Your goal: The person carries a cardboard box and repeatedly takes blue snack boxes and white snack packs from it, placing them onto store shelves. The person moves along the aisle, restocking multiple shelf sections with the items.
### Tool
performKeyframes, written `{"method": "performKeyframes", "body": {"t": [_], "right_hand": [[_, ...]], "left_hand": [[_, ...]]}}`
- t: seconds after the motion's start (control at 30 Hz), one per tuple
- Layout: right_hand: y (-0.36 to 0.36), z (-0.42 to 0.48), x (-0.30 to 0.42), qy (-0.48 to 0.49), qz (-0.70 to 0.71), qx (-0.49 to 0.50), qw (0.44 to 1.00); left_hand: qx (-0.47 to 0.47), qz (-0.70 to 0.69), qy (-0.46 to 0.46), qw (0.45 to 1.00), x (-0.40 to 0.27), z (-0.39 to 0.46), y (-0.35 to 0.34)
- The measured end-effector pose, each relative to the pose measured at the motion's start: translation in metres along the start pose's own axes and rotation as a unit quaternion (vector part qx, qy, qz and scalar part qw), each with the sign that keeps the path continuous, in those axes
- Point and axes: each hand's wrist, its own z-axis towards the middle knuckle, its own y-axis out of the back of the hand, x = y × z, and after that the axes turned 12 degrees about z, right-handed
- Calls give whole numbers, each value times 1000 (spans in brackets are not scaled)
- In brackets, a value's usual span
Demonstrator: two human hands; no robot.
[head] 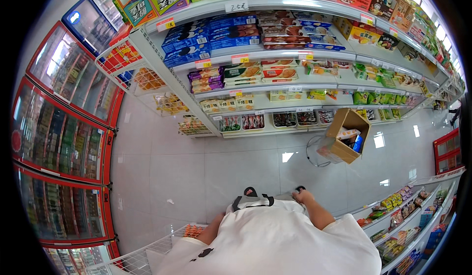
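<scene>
My right hand (302,197) hangs low beside my grey shorts, just above a black shoe or other dark item (300,188). Its fingers are too small and partly hidden to show whether they hold anything. My left hand is out of view; only the forearm (214,229) shows, passing behind my white shirt (280,238). Before me stands a long white shelf unit (265,65) stocked with packaged snacks. An open cardboard box (348,153) with several packs inside, one of them blue (357,143), rests tilted on a round-based metal stand (309,153).
Red-framed glass-door fridges (107,157) line the left side. White wire racks (147,87) hang on the shelf's end. Another snack shelf (398,219) runs along the lower right. A wire basket rack (158,247) is close by my left arm. Glossy grey tiles (177,171) cover the floor.
</scene>
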Motion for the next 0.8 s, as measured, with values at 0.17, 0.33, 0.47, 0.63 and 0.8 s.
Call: {"method": "performKeyframes", "body": {"t": [0.17,0.33,0.47,0.63,0.8], "right_hand": [[-19,-5,-75,-12,126,129,984],[-4,-26,-153,7,422,-15,907],[36,-37,-224,-120,429,-110,888],[38,-77,-293,-254,530,-108,802],[-16,-75,-365,-230,498,-64,833]], "left_hand": [[12,-248,112,962,-68,59,12],[136,27,4,990,-129,163,4],[132,141,-116,974,-242,223,-22],[133,-58,-194,970,-396,227,-88],[294,-7,-288,911,-498,152,-114]]}}
